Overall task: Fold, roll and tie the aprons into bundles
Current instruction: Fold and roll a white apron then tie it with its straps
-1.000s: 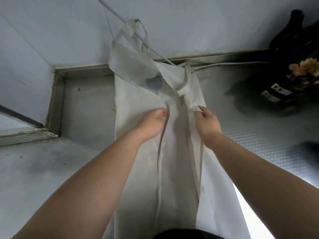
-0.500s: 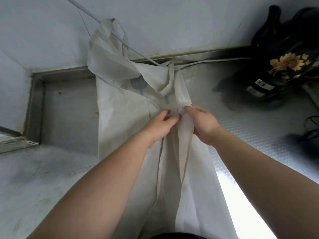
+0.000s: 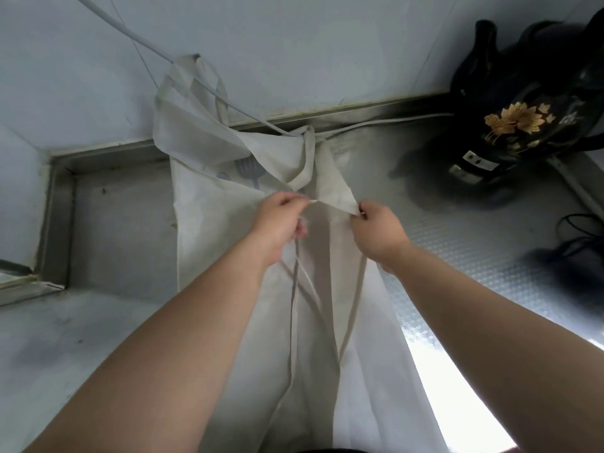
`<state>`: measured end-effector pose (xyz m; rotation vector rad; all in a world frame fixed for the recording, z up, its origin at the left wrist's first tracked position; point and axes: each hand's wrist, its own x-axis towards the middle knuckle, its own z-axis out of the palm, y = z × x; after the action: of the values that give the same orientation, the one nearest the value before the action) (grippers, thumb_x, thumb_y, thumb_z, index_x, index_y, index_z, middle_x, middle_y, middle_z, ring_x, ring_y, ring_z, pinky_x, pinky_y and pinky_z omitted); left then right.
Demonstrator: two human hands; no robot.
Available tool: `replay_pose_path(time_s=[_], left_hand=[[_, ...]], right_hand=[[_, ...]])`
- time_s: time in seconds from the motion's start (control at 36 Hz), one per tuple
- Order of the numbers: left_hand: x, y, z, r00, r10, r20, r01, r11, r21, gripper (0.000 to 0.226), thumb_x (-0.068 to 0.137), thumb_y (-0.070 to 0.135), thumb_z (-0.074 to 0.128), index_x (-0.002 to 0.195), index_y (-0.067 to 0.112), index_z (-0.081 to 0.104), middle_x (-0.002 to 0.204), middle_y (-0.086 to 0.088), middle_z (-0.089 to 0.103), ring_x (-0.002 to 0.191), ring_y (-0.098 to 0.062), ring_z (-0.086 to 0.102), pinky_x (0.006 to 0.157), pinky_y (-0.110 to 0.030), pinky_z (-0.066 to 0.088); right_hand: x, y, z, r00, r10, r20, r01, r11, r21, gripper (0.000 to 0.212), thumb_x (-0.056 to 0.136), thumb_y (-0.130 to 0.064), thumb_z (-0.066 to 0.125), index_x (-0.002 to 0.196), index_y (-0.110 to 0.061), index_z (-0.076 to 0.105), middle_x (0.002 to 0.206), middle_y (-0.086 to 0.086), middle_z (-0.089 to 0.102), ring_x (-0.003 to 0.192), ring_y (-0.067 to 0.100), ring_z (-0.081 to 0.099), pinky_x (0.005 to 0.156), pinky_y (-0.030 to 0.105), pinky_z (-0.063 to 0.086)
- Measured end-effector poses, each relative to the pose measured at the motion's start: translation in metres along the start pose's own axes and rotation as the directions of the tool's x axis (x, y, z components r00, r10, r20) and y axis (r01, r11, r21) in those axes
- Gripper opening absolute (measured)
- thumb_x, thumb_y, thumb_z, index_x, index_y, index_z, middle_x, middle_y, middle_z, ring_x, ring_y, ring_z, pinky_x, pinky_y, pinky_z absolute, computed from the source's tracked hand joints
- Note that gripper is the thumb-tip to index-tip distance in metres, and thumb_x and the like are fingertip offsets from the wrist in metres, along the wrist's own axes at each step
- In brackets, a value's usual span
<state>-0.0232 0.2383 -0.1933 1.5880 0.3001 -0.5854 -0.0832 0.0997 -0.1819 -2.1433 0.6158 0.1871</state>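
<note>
A long off-white apron [image 3: 222, 230] lies lengthwise on the steel counter, its bib and neck loop propped against the back wall and a grey utensil print partly showing. My left hand [image 3: 281, 220] pinches a thin strap end at the apron's middle, with more strap hanging down below it. My right hand [image 3: 376, 227] pinches the corner of a folded flap of the same apron. The two hands are a short way apart, with the cloth edge stretched between them. Loose ties trail down the apron toward me.
A black pot-like appliance [image 3: 523, 119] with a gold flower design stands at the back right, dark cables [image 3: 578, 230] near it. A white cord [image 3: 137, 37] runs diagonally over the bib. A recessed steel basin [image 3: 121, 223] lies to the left.
My hands met at the apron's middle half a second ago; now they have drawn apart, the right one pulling the flap corner rightward and the left one holding the strap end.
</note>
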Motion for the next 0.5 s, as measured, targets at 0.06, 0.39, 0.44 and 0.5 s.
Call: replay_pose_path(time_s=[0.06,0.39,0.44,0.5], left_hand=[[0.001,0.006,-0.019,0.987,0.067,-0.144,-0.057,0.995,0.076,0.002,0.088,0.016,0.062,0.09,0.017,0.062,0.077,0.003,0.053,0.06,-0.009,0.049,0.062,-0.025,0.05],[-0.022,0.012,-0.139,0.648,0.57,-0.505,0.121,0.578,0.807,0.048,0.086,0.014,0.054,0.132,0.029,0.051,0.138,-0.006,0.043,0.124,-0.033,0.037,0.1,-0.04,0.031],[-0.02,0.0,-0.136,0.697,0.599,-0.394,0.008,0.543,0.84,0.048,0.084,0.007,0.055,0.129,0.021,0.055,0.135,-0.009,0.045,0.12,-0.034,0.04,0.098,-0.035,0.03],[-0.016,-0.012,-0.131,0.752,0.607,-0.256,-0.147,0.533,0.833,0.045,0.082,0.003,0.056,0.125,0.015,0.06,0.13,-0.012,0.05,0.115,-0.035,0.047,0.101,-0.033,0.031]], right_hand=[[0.0,0.001,0.004,1.0,0.006,0.004,-0.005,0.981,-0.193,0.016,0.092,-0.008,0.037,0.078,-0.012,0.043,0.081,0.008,0.052,0.08,0.028,0.047,0.064,0.028,0.034],[-0.009,-0.053,0.049,0.976,-0.188,0.111,0.218,0.845,-0.488,0.055,0.092,-0.052,0.042,0.135,-0.018,0.042,0.134,0.009,0.043,0.123,0.031,0.041,0.1,0.041,0.035],[-0.001,-0.061,0.054,0.93,-0.365,0.051,0.342,0.805,-0.485,0.036,0.097,-0.035,0.04,0.12,-0.014,0.057,0.124,0.009,0.052,0.116,0.032,0.045,0.096,0.038,0.034],[0.01,-0.068,0.059,0.883,-0.464,0.068,0.442,0.774,-0.454,0.027,0.096,-0.023,0.04,0.101,-0.009,0.063,0.105,0.012,0.06,0.104,0.035,0.051,0.085,0.036,0.038]])
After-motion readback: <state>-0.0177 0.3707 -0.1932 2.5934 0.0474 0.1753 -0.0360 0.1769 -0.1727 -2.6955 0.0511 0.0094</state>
